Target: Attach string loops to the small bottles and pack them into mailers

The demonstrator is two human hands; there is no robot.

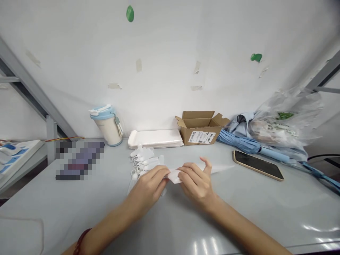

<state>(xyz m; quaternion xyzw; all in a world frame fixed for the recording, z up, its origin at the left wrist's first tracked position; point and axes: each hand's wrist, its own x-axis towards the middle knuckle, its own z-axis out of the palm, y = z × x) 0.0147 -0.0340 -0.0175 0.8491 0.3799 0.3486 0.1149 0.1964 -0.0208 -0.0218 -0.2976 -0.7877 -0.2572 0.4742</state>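
Observation:
Between my hands, above the front half of the table, is a small white, thin, folded piece that looks like paper or soft film (pixel 174 176). My left hand (pixel 151 186) pinches its left end between thumb and fingers. At the right end, the fingers of my right hand (pixel 196 182) are curled onto it, with the little finger raised. Just behind my left hand lies a loose pile of several flat white tags with thin loops (pixel 145 159), partly covered by that hand. A pale, thin strip (pixel 221 169) shows beyond my right hand; I cannot tell whether it joins the held piece.
Along the wall stand a cream tumbler with a blue lid (pixel 108 127), a stack of white envelopes (pixel 156 138) and an open cardboard box (pixel 198 136). To the right are a folded blue umbrella (pixel 239 141), a phone (pixel 257 165) and a clear plastic bag (pixel 287 120).

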